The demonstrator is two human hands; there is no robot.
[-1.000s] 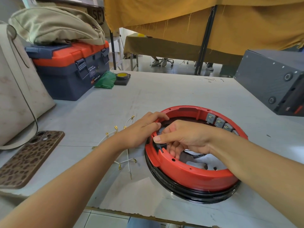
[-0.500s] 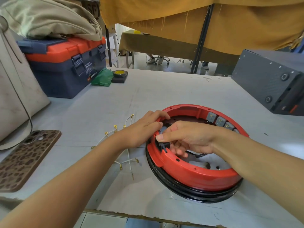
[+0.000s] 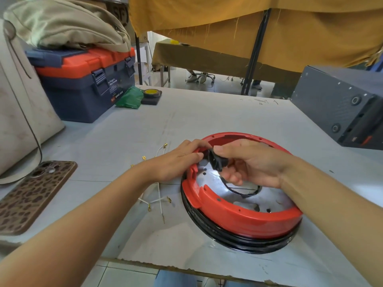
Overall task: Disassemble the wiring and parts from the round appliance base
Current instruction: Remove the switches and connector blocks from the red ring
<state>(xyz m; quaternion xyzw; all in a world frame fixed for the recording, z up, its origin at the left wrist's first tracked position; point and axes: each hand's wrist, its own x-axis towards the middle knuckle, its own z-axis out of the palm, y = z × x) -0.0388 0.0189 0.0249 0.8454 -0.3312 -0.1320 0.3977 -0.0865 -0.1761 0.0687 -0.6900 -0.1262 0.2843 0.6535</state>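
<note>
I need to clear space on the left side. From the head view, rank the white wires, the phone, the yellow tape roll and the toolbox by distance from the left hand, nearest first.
Measured from the left hand:
1. White wires, beside and below the wrist.
2. Phone, near left edge.
3. Yellow tape roll, far side, ahead.
4. Toolbox, far left corner.
The phone and tape roll are nearly too close to call.

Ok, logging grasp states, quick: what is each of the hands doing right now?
Left hand: grips the rim of the red base.
Right hand: pinches a black part, with its black cable trailing into the base.
</note>
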